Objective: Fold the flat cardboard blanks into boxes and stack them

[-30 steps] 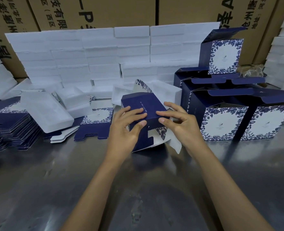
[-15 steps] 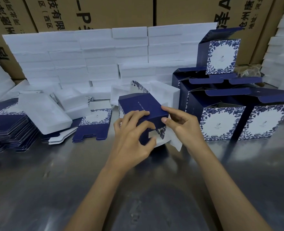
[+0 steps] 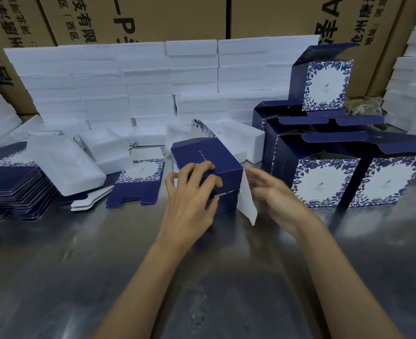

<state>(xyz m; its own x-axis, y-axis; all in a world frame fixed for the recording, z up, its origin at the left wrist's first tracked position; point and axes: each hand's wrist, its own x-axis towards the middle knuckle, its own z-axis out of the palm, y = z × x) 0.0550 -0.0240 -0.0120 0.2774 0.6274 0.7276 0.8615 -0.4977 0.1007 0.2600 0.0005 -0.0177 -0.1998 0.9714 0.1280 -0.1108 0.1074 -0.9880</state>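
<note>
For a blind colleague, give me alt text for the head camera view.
A left hand holds a half-folded navy box on a metal table; the blurred right hand reaches toward its white flap. Flat blanks lie left, finished boxes stacked right.

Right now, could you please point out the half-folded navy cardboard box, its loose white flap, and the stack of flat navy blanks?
half-folded navy cardboard box (image 3: 211, 155): head view, top panel.
loose white flap (image 3: 246, 199): head view, flap's middle.
stack of flat navy blanks (image 3: 11, 187): head view, stack's side.
</note>
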